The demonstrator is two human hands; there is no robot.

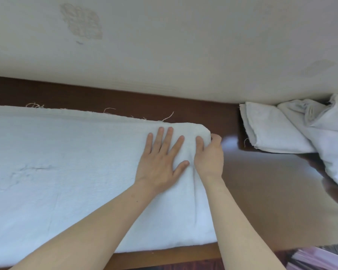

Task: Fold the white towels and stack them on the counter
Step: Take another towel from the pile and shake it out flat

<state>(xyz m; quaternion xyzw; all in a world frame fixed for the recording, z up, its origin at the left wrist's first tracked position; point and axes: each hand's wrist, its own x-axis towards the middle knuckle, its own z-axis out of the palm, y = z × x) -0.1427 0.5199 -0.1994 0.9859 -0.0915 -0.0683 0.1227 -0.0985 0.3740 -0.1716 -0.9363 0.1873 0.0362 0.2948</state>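
Towel: we see one big white towel (66, 172) lying flat on the brown counter (271, 182), already doubled by the look of its thick right edge.
Long axis: it runs left to right along the wall (164, 45), and its left end is out of frame.
Left hand: the left hand (162, 158) lies flat with fingers spread, palm pressing the towel near its far right corner; it grips nothing.
Right hand: the right hand (210, 152) is just beside the left, thumb on top and fingers curled round the towel's right edge at that corner, so it pinches the cloth.
Key relation: both hands sit at the right end and the whole length lies to their left; we judge the next fold goes right to left, carried by the right hand.
Frayed edge: loose threads (167, 116) stick out along the far edge.
Other towels: a pile of towels (292, 129) lies at far right, apart from ours, partly folded and partly crumpled.
Progress: early, we judge.
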